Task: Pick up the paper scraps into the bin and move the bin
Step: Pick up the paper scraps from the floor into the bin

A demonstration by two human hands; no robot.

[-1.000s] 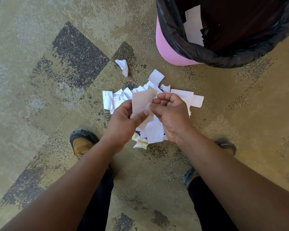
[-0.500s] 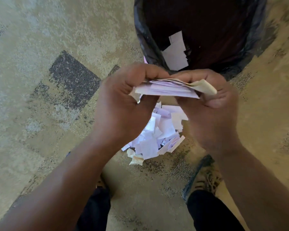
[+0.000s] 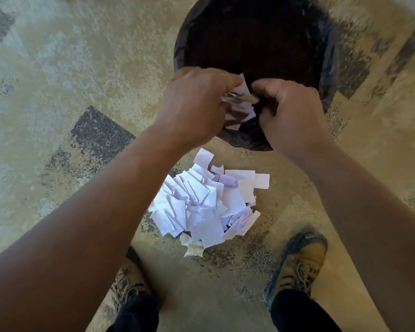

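Note:
A bin lined with a black bag (image 3: 331, 53) stands on the carpet at the top of the view, its inside dark. Over its near rim my left hand (image 3: 194, 106) and my right hand (image 3: 290, 113) hold a bunch of white paper scraps (image 3: 240, 106) between them, fingers curled round the bunch from both sides. A pile of white paper scraps (image 3: 206, 202) lies on the floor just below the bin, between my forearms.
Patterned beige carpet (image 3: 58, 68) with dark patches surrounds everything. My two shoes, the left shoe (image 3: 127, 281) and the right shoe (image 3: 302, 259), stand close below the pile.
Both hands lifted a bunch of scraps off the pile and carried it up and forward over the bin's near rim. The view shifted so the whole bin mouth shows.

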